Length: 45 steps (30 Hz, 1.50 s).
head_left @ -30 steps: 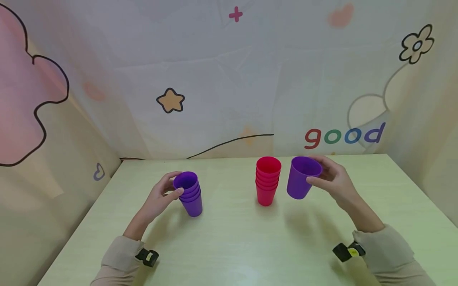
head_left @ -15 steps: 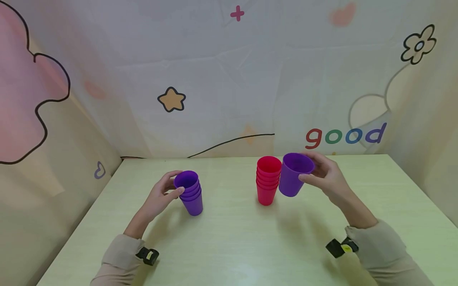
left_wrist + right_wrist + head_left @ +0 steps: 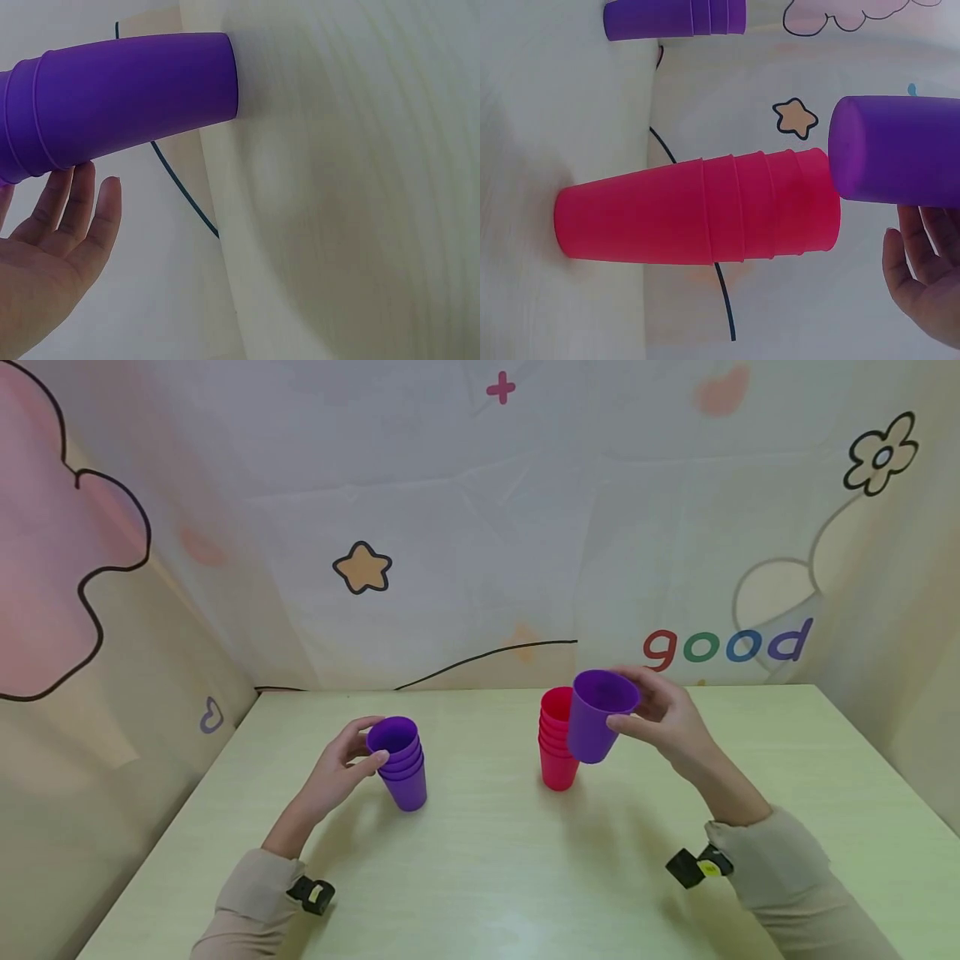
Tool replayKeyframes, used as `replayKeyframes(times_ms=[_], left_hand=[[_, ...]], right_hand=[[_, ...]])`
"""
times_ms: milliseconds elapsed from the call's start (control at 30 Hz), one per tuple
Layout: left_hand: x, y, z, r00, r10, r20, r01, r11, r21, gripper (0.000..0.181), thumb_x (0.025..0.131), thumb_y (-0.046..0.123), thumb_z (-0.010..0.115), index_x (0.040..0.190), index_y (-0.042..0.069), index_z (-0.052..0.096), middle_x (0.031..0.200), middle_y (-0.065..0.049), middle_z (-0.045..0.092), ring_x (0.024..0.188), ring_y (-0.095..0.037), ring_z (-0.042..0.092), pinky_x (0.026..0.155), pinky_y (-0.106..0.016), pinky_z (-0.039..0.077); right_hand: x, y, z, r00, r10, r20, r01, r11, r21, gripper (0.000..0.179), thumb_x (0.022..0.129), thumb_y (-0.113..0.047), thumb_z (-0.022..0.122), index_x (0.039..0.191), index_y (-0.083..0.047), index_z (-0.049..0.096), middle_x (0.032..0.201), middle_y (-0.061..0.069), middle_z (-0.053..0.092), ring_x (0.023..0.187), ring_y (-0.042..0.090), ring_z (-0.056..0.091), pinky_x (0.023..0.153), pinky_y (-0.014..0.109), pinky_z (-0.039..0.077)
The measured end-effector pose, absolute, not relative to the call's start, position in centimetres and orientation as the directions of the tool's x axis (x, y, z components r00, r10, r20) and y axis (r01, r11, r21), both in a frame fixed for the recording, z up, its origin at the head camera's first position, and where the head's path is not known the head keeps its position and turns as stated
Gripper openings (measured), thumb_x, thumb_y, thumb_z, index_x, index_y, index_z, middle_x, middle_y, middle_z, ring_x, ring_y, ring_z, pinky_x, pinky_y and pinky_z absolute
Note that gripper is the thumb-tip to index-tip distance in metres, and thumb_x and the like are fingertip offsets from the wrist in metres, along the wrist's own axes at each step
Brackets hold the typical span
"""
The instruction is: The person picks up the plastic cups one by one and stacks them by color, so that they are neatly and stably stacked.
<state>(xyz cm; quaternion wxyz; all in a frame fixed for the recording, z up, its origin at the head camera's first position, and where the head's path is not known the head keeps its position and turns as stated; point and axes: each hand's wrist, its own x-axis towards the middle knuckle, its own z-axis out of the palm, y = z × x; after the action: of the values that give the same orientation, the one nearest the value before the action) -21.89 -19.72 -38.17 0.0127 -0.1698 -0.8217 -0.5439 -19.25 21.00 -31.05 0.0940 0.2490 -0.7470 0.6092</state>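
On the left of the table stands an upright stack of purple cups (image 3: 407,789), and my left hand (image 3: 341,772) grips it near the top, thumb on the near side. The left wrist view shows the lower part of this purple stack (image 3: 142,94) resting on the table. A single purple cup (image 3: 596,727) is held up in the air by my right hand (image 3: 671,727), thumb on its near side. Just behind that cup, partly hidden by it in the head view, a stack of red cups (image 3: 558,770) stands upright. In the right wrist view the lifted cup (image 3: 900,150) is level with the red stack's top.
The pale table (image 3: 480,860) carries both stacks, with a gap between them. A printed cloth (image 3: 450,510) with a star and the word "good" hangs behind the table and along its sides. Each wrist wears a black camera strap (image 3: 311,895).
My right hand has carried the single purple cup left and slightly up, from beside the red stack to in front of part of it. My left hand stays on its stack.
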Motion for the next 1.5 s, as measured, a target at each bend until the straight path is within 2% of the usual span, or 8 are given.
replayKeyframes(times_ms=[200, 567, 933, 1500], left_hand=[[-21.9, -19.7, -38.2, -0.942, 0.266, 0.205, 0.292, 0.346, 0.892, 0.047, 0.09, 0.017, 0.057, 0.133, 0.01, 0.039, 0.115, -0.021, 0.054, 0.104, -0.034, 0.051, 0.078, -0.035, 0.046], [-21.9, -19.8, -38.3, -0.939, 0.274, 0.21, 0.299, 0.343, 0.89, 0.049, 0.09, 0.016, 0.057, 0.135, 0.01, 0.037, 0.116, -0.021, 0.053, 0.105, -0.035, 0.051, 0.077, -0.034, 0.046], [-21.9, -19.7, -38.2, -0.935, 0.279, 0.22, 0.311, 0.341, 0.887, 0.047, 0.09, 0.016, 0.057, 0.133, 0.009, 0.039, 0.114, -0.021, 0.054, 0.104, -0.036, 0.051, 0.077, -0.036, 0.046], [-22.0, -19.8, -38.3, -0.939, 0.27, 0.213, 0.301, 0.347, 0.888, 0.047, 0.09, 0.016, 0.057, 0.133, 0.01, 0.038, 0.113, -0.02, 0.054, 0.103, -0.033, 0.052, 0.077, -0.035, 0.046]], right_hand=[[-19.4, 20.0, -30.3, -0.867, -0.248, 0.432, -0.477, 0.161, -0.864, 0.051, 0.079, -0.001, 0.063, 0.126, 0.005, 0.043, 0.111, 0.0, 0.055, 0.095, 0.017, 0.058, 0.078, 0.027, 0.05], [-20.0, 18.6, -29.3, -0.854, -0.273, 0.442, -0.485, 0.118, -0.866, 0.05, 0.077, 0.001, 0.061, 0.124, 0.005, 0.046, 0.108, 0.002, 0.056, 0.093, 0.018, 0.058, 0.077, 0.026, 0.05], [-20.8, 16.7, -28.3, -0.86, -0.29, 0.419, -0.461, 0.093, -0.882, 0.05, 0.078, -0.002, 0.061, 0.125, 0.003, 0.045, 0.113, 0.013, 0.054, 0.097, 0.023, 0.057, 0.079, 0.03, 0.05], [-22.6, 12.7, -27.6, -0.808, -0.35, 0.473, -0.511, 0.02, -0.859, 0.051, 0.077, -0.003, 0.064, 0.124, 0.002, 0.048, 0.112, 0.016, 0.055, 0.095, 0.024, 0.057, 0.081, 0.033, 0.049]])
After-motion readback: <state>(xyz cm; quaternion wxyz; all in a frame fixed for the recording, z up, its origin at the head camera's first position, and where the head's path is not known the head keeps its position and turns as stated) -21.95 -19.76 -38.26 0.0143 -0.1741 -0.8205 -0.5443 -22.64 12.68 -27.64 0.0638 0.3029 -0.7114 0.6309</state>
